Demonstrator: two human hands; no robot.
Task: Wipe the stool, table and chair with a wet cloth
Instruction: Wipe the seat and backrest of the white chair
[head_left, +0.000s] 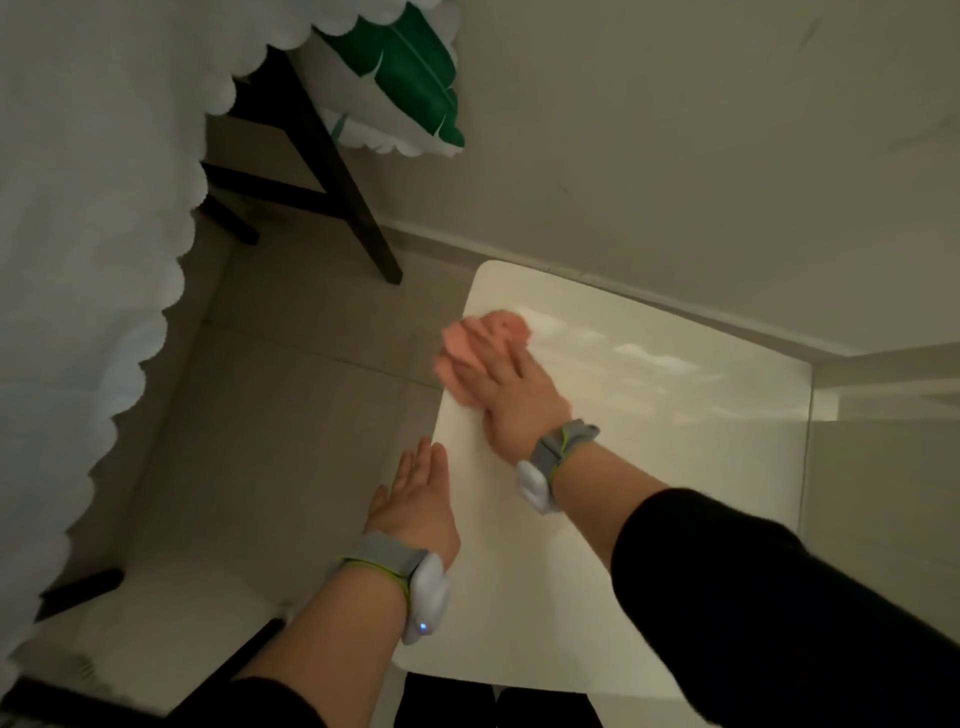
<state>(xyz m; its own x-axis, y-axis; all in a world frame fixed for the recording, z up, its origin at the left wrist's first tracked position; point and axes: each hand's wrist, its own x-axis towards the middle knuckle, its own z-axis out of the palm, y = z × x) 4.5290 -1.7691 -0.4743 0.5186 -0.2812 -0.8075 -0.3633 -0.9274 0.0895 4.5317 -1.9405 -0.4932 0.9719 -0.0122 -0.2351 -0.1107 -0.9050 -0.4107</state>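
A pink cloth (470, 345) lies at the far left edge of a glossy white square table top (649, 441). My right hand (511, 392) presses flat on the cloth, fingers spread over it. My left hand (418, 493) is held palm up with straight fingers just off the table's left edge, holding nothing. Both wrists carry grey bands with white sensors. Part of the cloth is hidden under my right hand.
A larger table with a white scalloped cloth (78, 260) and dark legs (343, 176) stands at the left. A green leaf-print cushion (410, 73) sits behind it. The wall (675, 130) runs close behind the white table. Pale tiled floor (270, 405) lies between the tables.
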